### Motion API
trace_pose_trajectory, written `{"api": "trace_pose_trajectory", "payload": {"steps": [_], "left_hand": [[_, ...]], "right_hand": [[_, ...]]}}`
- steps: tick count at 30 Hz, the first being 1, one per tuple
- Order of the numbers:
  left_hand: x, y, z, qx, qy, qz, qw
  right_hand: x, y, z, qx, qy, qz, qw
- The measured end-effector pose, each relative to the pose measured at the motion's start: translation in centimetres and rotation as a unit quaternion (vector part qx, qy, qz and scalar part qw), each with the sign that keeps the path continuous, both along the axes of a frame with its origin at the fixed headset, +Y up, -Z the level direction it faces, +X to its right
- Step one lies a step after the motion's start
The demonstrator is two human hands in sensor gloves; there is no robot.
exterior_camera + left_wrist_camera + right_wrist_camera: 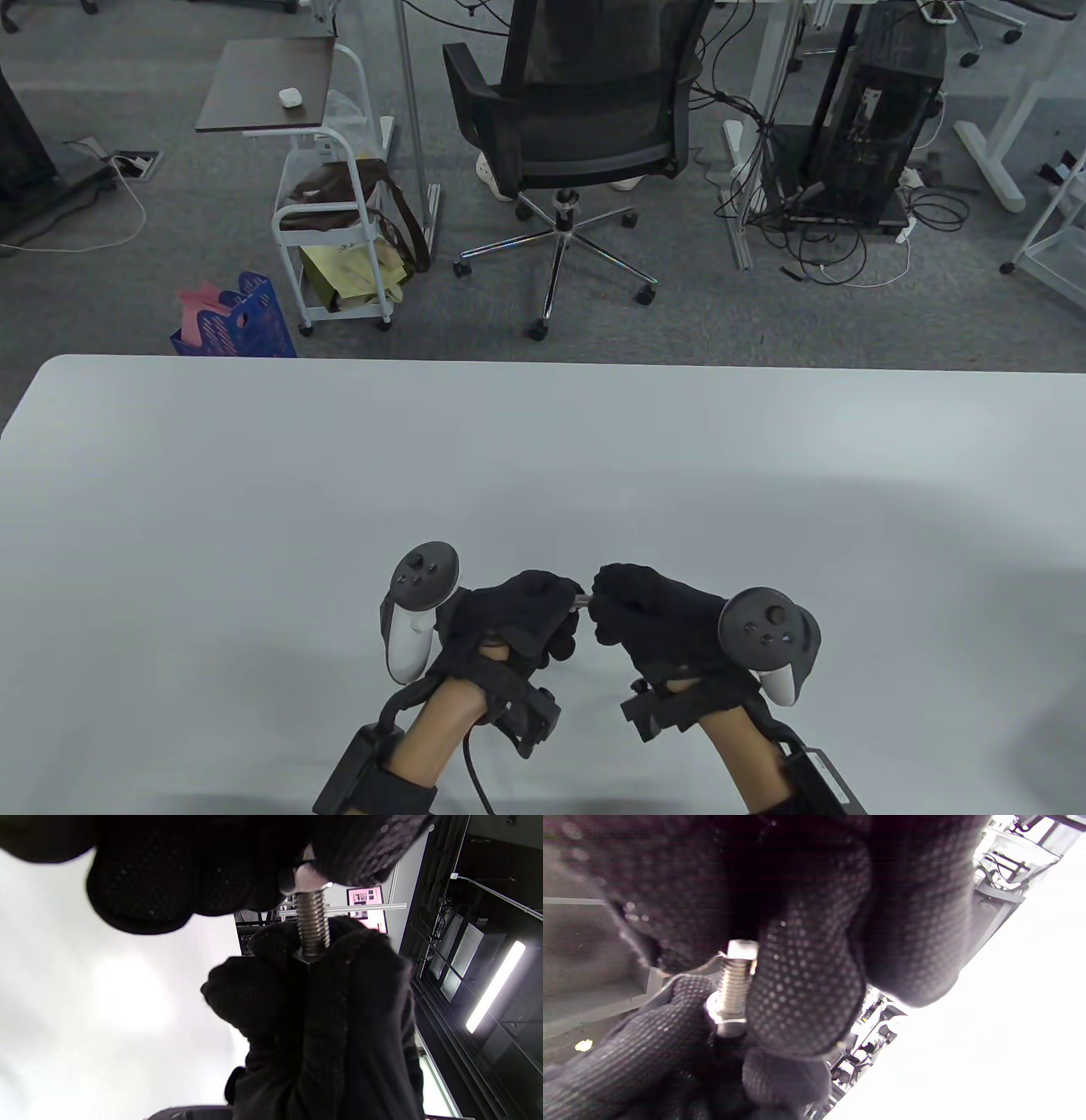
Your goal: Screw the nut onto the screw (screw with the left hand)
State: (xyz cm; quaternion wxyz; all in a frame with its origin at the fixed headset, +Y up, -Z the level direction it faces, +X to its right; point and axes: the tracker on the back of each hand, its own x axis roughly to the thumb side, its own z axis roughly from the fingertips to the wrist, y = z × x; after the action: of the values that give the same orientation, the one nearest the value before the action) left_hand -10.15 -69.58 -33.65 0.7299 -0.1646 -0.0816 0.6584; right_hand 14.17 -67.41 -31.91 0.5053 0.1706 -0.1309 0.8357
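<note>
A silver threaded screw (584, 601) spans the small gap between my two gloved hands, low over the white table (543, 458). My left hand (567, 601) pinches the screw's head; the left wrist view shows that head (306, 878) between my fingertips (356, 857) and the bare thread (313, 923) running down to a nut (308, 957). My right hand (602, 599) pinches the nut at the thread's other end. In the right wrist view the nut (742, 949) sits against my right fingers (806, 984), and the thread (734, 984) leads to the left-hand fingers (649, 1043).
The table's far edge (543, 363) runs across the middle of the table view. Beyond it on the floor stand an office chair (585, 127), a small white cart (339, 246) and a blue crate (242, 327).
</note>
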Motion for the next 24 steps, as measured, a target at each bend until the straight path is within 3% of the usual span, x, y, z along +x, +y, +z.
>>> {"api": "trace_pose_trajectory", "payload": {"steps": [2,7,13,15,19,22,24], "left_hand": [[0.0,0.6,-0.3,-0.01,0.024,0.007,1.0],[0.0,1.2,-0.7,0.01,0.001,0.001,1.0],[-0.4,-0.4,-0.6,0.046,-0.023,-0.002,0.999],[-0.4,-0.4,-0.3,0.065,-0.016,-0.019,0.998],[0.1,0.2,0.1,0.088,-0.057,-0.034,0.994],[0.1,-0.2,0.4,0.07,-0.039,-0.045,0.996],[0.2,-0.3,0.5,0.087,-0.001,-0.076,0.993]], "right_hand": [[-0.4,0.6,-0.1,-0.027,0.037,0.004,0.999],[-0.9,2.0,-0.2,0.014,-0.014,0.064,0.998],[-1.1,0.7,-0.2,0.034,-0.029,0.102,0.994],[-1.1,0.3,-0.1,0.03,-0.023,0.09,0.995],[-0.8,0.1,0.2,0.033,-0.018,0.085,0.996],[-0.7,0.1,0.3,0.035,-0.02,0.081,0.996],[-0.8,-0.2,0.2,0.026,-0.017,0.072,0.997]]}}
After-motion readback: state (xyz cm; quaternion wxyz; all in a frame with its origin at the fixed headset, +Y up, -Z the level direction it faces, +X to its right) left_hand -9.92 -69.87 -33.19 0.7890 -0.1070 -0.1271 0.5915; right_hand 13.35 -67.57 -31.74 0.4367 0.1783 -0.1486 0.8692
